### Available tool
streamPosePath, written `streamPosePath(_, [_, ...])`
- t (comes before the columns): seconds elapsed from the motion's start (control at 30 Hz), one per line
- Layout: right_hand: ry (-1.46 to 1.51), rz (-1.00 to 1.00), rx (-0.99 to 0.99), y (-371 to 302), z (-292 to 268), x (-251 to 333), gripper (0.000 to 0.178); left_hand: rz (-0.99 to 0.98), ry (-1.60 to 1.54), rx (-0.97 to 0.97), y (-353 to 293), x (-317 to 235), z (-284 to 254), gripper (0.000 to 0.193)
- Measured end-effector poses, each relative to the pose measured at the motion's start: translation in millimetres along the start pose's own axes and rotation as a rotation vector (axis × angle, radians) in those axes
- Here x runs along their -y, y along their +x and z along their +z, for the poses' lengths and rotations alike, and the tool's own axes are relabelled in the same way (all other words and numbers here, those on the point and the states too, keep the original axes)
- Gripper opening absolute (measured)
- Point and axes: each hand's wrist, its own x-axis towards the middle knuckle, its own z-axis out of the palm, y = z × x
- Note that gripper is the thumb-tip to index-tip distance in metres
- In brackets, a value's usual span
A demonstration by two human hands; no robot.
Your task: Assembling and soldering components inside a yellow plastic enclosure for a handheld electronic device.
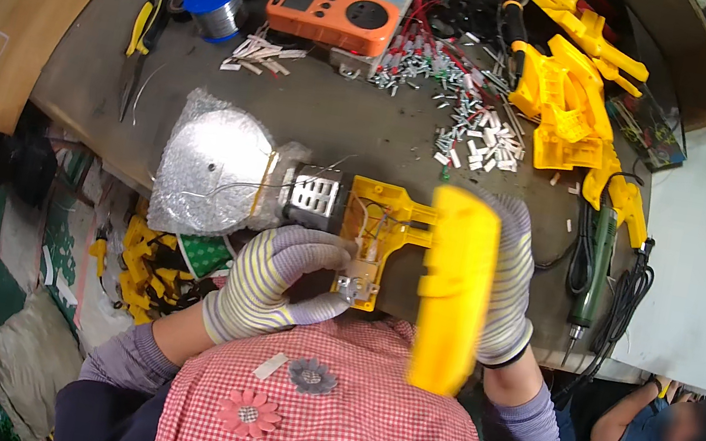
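Observation:
My left hand (276,283), in a striped knit glove, pinches the lower left edge of an open yellow tool housing (390,197) between thumb and fingers. Wires and a small metal bracket (358,283) sit inside this housing. From its left side extends a perforated metal collar (315,193), joined to a round plate in bubble wrap (217,163). My right hand (511,286), gloved alike, is closed on a yellow plastic shell (456,291), raised upright and smeared by motion. The shell hides most of the right fingers and the housing's right end.
Behind lie an orange meter (332,16), a solder spool (214,5), yellow-handled pliers (141,41) and piles of screws and white sleeves (490,141). Yellow shells (573,99) stack at the far right, near a green soldering iron (596,263). Another person (626,439) is at lower right.

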Motion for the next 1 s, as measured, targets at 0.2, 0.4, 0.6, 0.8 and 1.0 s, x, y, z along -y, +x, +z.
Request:
streamPosePath(0.2, [-0.241, -0.174, 0.104, 12, 4, 0, 0.072, 0.115, 0.072, 0.138, 4, 4, -8, 0.033])
streamPosePath(0.4, [-0.496, -0.092, 0.183, 19, 11, 14, 0.108, 0.022, -0.006, 0.094, -5, 1, -13, 0.024])
streamPosePath(0.6, [-0.549, -0.093, 0.274, 25, 4, 13, 0.106, -0.424, -0.342, 0.137, -7, -27, -30, 0.030])
streamPosePath(0.8, [-0.520, -0.090, 0.348, 28, 5, -1, 0.100, -0.522, -0.516, 0.265, 3, -37, -42, 0.036])
streamPosePath(1.0, [-0.511, -0.172, 0.310, 25, 5, -7, 0.096, -0.430, -0.117, 0.268, 35, -48, -47, 0.032])
